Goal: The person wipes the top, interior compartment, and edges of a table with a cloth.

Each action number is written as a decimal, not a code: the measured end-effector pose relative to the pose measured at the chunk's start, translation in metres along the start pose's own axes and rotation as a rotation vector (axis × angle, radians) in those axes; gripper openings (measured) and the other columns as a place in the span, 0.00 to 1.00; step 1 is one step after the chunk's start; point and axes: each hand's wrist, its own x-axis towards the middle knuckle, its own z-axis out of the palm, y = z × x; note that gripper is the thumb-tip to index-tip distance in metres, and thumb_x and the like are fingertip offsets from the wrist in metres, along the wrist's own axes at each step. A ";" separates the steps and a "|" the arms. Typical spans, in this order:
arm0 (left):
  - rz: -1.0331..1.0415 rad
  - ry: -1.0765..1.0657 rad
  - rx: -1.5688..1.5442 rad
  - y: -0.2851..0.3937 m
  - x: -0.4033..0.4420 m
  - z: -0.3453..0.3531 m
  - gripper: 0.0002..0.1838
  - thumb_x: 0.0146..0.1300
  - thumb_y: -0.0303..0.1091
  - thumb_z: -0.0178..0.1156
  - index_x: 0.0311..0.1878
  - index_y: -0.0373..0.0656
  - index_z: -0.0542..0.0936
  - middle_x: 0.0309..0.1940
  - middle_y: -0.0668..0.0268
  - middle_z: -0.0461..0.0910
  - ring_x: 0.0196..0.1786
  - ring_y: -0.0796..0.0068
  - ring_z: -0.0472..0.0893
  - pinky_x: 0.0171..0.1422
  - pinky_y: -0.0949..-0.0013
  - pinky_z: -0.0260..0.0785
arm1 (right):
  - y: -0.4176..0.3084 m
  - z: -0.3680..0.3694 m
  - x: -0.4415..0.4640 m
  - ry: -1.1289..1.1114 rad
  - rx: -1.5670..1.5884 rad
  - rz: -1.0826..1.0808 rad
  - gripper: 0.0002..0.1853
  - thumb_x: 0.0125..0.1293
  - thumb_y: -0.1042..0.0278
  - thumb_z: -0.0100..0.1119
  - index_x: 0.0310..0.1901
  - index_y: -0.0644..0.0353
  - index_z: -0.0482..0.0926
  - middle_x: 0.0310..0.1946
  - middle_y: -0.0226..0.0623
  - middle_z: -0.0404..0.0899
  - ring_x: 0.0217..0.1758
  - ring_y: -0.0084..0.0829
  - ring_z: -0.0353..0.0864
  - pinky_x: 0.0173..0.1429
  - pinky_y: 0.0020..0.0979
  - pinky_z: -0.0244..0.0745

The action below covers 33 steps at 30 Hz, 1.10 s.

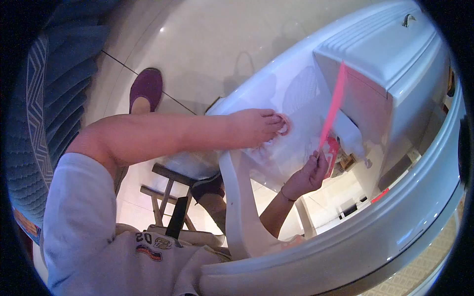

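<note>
1. The largest thing is the white glossy furniture [355, 246], which carries a metal handle [408, 19] on its moulded panel. Its exact kind I cannot tell. Its edge lies over the person's right arm, so care is needed that the wrist does not rub there.
2. At the far left there is a blue quilted bedcover [74, 93] with a zigzag band, well apart from both hands.
3. Below the left arm [173, 130] a wooden stool [173, 174] is partly visible.
4. The pink strip [333, 106] stands tilted in front of the furniture's inner side, its lower end in the right hand. It seems thin, so I would judge that a low, firm pinch with a calm wrist prevents bending.
5. The right hand [306, 177] grasps this strip between thumb and fingers. Just beside is a red package [332, 155]; whether they touch, I cannot tell.
6. The left hand [254, 127] has its fingers curled, gripping a small bundle. A gentle hold should be enough, in my judgement.
7. The smallest is this crumpled pinkish-white bundle [283, 125], at the left fingertips; its material is not clear.
</note>
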 end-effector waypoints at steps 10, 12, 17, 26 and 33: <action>-0.255 0.096 0.112 -0.047 0.066 -0.036 0.22 0.55 0.43 0.57 0.52 0.43 0.78 0.61 0.66 0.69 0.68 0.70 0.61 0.68 0.63 0.55 | -0.006 -0.003 0.004 0.013 -0.073 -0.063 0.12 0.66 0.79 0.50 0.50 0.70 0.77 0.47 0.42 0.78 0.48 0.31 0.79 0.53 0.28 0.76; -0.355 0.159 0.042 -0.034 0.044 -0.031 0.28 0.52 0.43 0.60 0.57 0.44 0.73 0.62 0.63 0.68 0.69 0.66 0.61 0.69 0.60 0.54 | -0.003 0.001 0.004 0.035 -0.096 -0.087 0.12 0.66 0.79 0.51 0.49 0.70 0.77 0.47 0.42 0.78 0.47 0.31 0.79 0.54 0.29 0.77; -0.662 0.194 0.082 -0.012 0.022 -0.025 0.37 0.50 0.41 0.62 0.65 0.42 0.64 0.64 0.59 0.64 0.70 0.61 0.60 0.70 0.57 0.54 | -0.001 0.002 0.004 0.049 -0.016 -0.031 0.11 0.66 0.74 0.51 0.45 0.70 0.78 0.39 0.41 0.77 0.43 0.35 0.76 0.50 0.33 0.73; -0.700 0.465 -0.302 -0.091 0.071 -0.047 0.30 0.44 0.39 0.66 0.54 0.42 0.72 0.47 0.52 0.75 0.52 0.52 0.75 0.60 0.57 0.65 | 0.007 0.007 0.002 -0.029 -0.068 -0.079 0.12 0.66 0.79 0.51 0.49 0.71 0.77 0.44 0.41 0.79 0.44 0.30 0.80 0.50 0.27 0.77; -0.675 0.424 -0.381 -0.049 0.013 -0.029 0.17 0.61 0.31 0.51 0.53 0.40 0.72 0.50 0.49 0.75 0.49 0.48 0.77 0.53 0.54 0.71 | 0.012 0.023 0.007 -0.111 -0.137 -0.198 0.11 0.62 0.77 0.53 0.45 0.70 0.79 0.41 0.45 0.78 0.44 0.41 0.77 0.50 0.38 0.73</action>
